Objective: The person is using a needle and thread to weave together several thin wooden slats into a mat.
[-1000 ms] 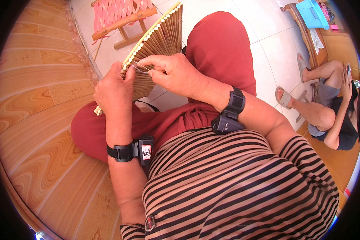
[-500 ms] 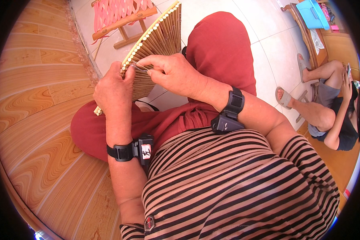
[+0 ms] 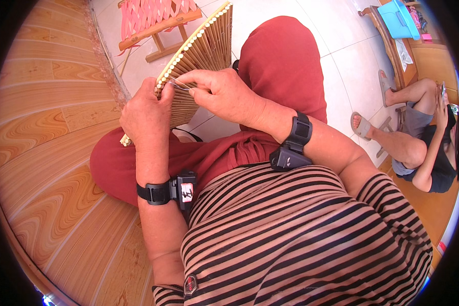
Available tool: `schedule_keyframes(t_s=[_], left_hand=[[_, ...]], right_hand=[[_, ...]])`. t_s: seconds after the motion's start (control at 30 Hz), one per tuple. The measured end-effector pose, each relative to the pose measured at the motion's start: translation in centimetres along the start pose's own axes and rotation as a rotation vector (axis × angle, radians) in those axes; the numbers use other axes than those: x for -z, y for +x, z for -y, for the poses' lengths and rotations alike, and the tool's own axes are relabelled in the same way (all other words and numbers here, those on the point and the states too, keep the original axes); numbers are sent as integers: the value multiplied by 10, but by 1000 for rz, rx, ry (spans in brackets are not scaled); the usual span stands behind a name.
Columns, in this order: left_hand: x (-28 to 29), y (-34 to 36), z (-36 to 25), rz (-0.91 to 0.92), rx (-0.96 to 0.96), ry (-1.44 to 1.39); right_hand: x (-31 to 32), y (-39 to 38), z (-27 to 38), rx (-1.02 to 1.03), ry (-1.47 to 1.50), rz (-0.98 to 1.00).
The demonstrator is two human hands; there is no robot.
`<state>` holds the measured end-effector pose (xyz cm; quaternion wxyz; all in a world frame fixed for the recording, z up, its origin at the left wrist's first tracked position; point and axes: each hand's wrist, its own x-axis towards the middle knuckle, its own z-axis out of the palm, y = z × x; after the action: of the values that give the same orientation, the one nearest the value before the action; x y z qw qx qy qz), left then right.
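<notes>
A mat of thin brown stalks (image 3: pixel 211 48), with pale cut ends lined up along its upper left edge, stands tilted in front of my lap. My left hand (image 3: pixel 147 113) is closed round that edge near its lower end, the thumb pressed on the stalks. Beside that thumb, my right hand (image 3: pixel 224 96) pinches a thin, shiny, needle-like piece (image 3: pixel 181 85) between thumb and fingers. It lies against the stalks, and its far tip is too small to make out. My fingers hide part of the edge.
A wooden rack (image 3: pixel 160 31) with crossed pink strips stands at the far left. Wood-patterned boards (image 3: pixel 61 168) spread at left, white floor tiles (image 3: pixel 341 56) beyond my knee. At right a seated person (image 3: pixel 418 137) holds a phone, near a blue bin (image 3: pixel 399 20).
Almost nothing differs. My hands and the stalk mat have shifted very slightly to the right, with both grips kept.
</notes>
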<state>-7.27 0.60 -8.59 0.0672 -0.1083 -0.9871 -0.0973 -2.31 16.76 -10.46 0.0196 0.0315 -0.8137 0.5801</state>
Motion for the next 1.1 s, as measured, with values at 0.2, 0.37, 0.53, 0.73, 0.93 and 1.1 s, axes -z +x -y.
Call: schedule_keyframes(t_s=[0.2, 0.37, 0.53, 0.73, 0.93, 1.1], left_hand=[[-2, 0, 0, -22, -9, 4], [-4, -4, -2, -51, -23, 36], [-5, -8, -2, -101, -32, 64], [-8, -12, -3, -136, -85, 63], [-13, -15, 1, -243, -169, 53], [-14, -15, 4, -251, -182, 16]], right_hand=[[1, 0, 0, -6, -1, -1], [2, 2, 2, -12, 31, -2], [-8, 0, 0, -15, 99, -39], [-9, -2, 0, -50, 132, -47], [-10, -2, 7, -123, 140, -41], [-14, -3, 5, -119, 156, -56]])
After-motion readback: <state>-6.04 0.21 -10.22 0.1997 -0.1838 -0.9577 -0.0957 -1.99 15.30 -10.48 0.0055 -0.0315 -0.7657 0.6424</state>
